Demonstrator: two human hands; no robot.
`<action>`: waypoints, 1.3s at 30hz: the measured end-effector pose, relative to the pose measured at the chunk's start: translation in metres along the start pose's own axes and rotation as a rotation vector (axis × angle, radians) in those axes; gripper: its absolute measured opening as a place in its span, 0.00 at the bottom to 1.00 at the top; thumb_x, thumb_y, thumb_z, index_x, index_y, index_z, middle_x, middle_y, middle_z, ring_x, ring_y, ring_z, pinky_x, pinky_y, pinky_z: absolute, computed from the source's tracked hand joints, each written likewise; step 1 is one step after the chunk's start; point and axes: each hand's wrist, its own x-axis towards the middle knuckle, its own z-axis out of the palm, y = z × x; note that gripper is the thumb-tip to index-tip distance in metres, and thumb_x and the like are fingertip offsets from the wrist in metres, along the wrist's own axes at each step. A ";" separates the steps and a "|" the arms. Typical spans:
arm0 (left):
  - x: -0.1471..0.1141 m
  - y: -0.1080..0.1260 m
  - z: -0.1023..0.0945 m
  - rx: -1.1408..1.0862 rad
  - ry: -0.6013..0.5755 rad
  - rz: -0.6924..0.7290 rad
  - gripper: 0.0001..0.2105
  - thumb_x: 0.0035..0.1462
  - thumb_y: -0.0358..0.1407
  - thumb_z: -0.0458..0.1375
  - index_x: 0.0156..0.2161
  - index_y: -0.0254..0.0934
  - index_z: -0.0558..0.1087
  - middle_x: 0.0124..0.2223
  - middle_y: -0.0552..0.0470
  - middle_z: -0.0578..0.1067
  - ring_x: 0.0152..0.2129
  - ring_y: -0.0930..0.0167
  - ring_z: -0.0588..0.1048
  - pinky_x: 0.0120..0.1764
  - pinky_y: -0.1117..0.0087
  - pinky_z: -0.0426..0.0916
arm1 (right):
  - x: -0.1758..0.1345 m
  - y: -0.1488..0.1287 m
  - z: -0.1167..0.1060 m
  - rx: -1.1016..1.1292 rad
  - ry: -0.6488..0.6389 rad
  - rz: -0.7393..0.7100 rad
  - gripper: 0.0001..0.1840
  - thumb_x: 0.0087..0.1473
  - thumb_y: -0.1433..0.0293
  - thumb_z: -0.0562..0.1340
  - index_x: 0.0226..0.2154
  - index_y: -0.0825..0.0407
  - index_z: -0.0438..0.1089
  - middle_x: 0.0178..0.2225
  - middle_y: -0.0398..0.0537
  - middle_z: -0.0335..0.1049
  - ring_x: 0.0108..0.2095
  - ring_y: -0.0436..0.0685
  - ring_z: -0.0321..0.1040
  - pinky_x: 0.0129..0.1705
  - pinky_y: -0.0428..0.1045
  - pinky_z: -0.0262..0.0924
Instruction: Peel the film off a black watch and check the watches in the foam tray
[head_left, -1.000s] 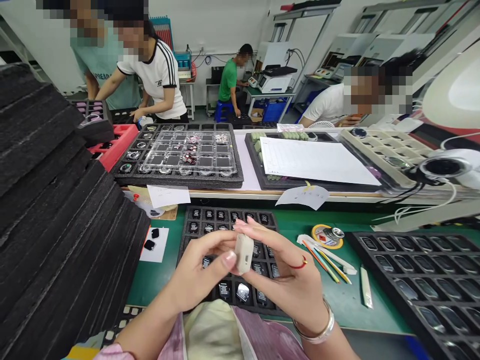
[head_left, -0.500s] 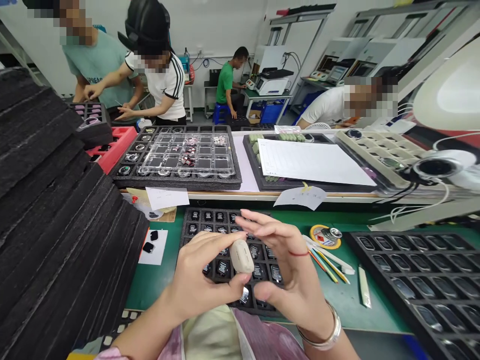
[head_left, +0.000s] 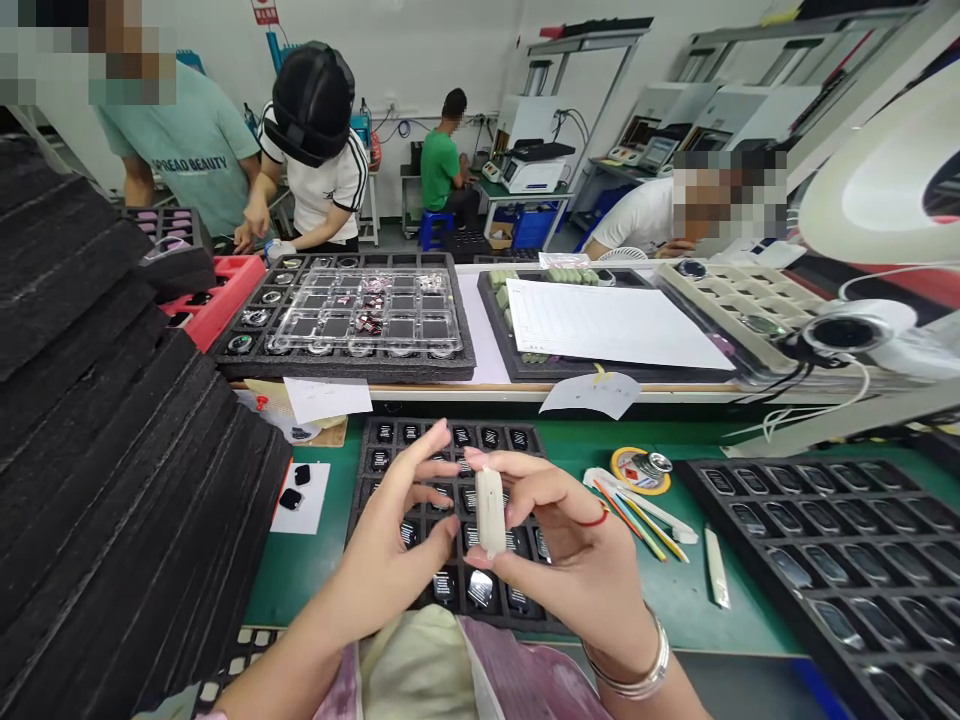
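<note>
My right hand (head_left: 562, 530) pinches a small cream-coloured watch case (head_left: 491, 512) by its ends, between thumb and fingers. The case is held edge-on, with a thin slot showing in its side. Just left of it, my left hand (head_left: 409, 520) is open, thumb and fingers apart and holding nothing. Both hands are above a black foam tray (head_left: 365, 455) whose pockets hold several dark, glossy watch pieces with pale print. The hands hide part of that tray.
Black foam trays (head_left: 112, 450) are stacked high at left. Another foam tray (head_left: 810, 520) with watch frames lies at right. Coloured sticks (head_left: 637, 520), a round tin (head_left: 641, 468) and a pale strip (head_left: 716, 568) lie between. A raised shelf carries trays and a paper sheet (head_left: 607, 325). Co-workers sit beyond.
The watch case has passed from my left hand to my right and turned edge-on. My left fingers have spread away from it. A co-worker in black headgear has bent lower.
</note>
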 end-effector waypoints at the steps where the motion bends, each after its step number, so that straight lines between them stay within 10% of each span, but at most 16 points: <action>1: 0.001 -0.001 0.000 -0.084 -0.009 -0.045 0.24 0.68 0.36 0.57 0.66 0.52 0.61 0.62 0.48 0.66 0.49 0.68 0.71 0.48 0.71 0.69 | 0.000 0.001 0.000 -0.020 -0.001 -0.018 0.16 0.49 0.74 0.74 0.34 0.46 0.68 0.50 0.48 0.73 0.55 0.62 0.70 0.57 0.56 0.66; 5: 0.006 -0.003 0.001 -0.327 -0.074 -0.141 0.22 0.66 0.54 0.55 0.48 0.36 0.76 0.33 0.50 0.73 0.24 0.76 0.69 0.26 0.78 0.60 | 0.002 0.003 0.001 -0.122 -0.042 -0.142 0.15 0.51 0.76 0.72 0.35 0.48 0.67 0.50 0.48 0.74 0.55 0.63 0.71 0.64 0.63 0.59; 10: 0.011 -0.006 0.008 -0.498 -0.071 -0.181 0.27 0.54 0.59 0.63 0.32 0.31 0.75 0.23 0.55 0.65 0.18 0.78 0.61 0.21 0.79 0.55 | 0.008 0.005 0.002 -0.268 -0.130 -0.260 0.13 0.53 0.76 0.71 0.36 0.49 0.67 0.50 0.50 0.74 0.56 0.62 0.69 0.65 0.61 0.57; 16: 0.009 -0.011 0.014 -0.796 -0.090 -0.345 0.27 0.49 0.59 0.67 0.32 0.31 0.79 0.26 0.50 0.70 0.19 0.79 0.65 0.22 0.81 0.59 | 0.015 0.000 -0.003 -0.152 -0.171 -0.203 0.05 0.57 0.74 0.69 0.36 0.49 0.72 0.49 0.48 0.75 0.54 0.60 0.70 0.61 0.58 0.62; 25: 0.008 -0.004 0.013 -0.991 -0.215 -0.377 0.28 0.51 0.57 0.68 0.46 0.33 0.82 0.36 0.43 0.79 0.20 0.81 0.67 0.26 0.83 0.63 | 0.022 -0.003 -0.008 0.104 0.545 -0.199 0.05 0.58 0.74 0.69 0.31 0.49 0.75 0.33 0.43 0.76 0.30 0.51 0.73 0.29 0.46 0.70; 31: 0.008 -0.003 0.013 -1.048 -0.223 -0.397 0.28 0.52 0.55 0.67 0.47 0.31 0.81 0.38 0.42 0.80 0.22 0.80 0.68 0.27 0.83 0.65 | 0.017 -0.004 -0.006 0.092 0.451 -0.190 0.17 0.57 0.82 0.66 0.45 0.49 0.74 0.46 0.45 0.77 0.46 0.53 0.76 0.53 0.49 0.72; 39: 0.007 -0.004 0.013 -1.076 -0.210 -0.429 0.27 0.54 0.54 0.67 0.48 0.31 0.81 0.39 0.41 0.80 0.22 0.80 0.69 0.28 0.82 0.65 | 0.013 0.000 -0.008 -0.194 0.381 -0.397 0.16 0.55 0.85 0.65 0.41 0.51 0.76 0.37 0.45 0.78 0.38 0.56 0.77 0.40 0.53 0.75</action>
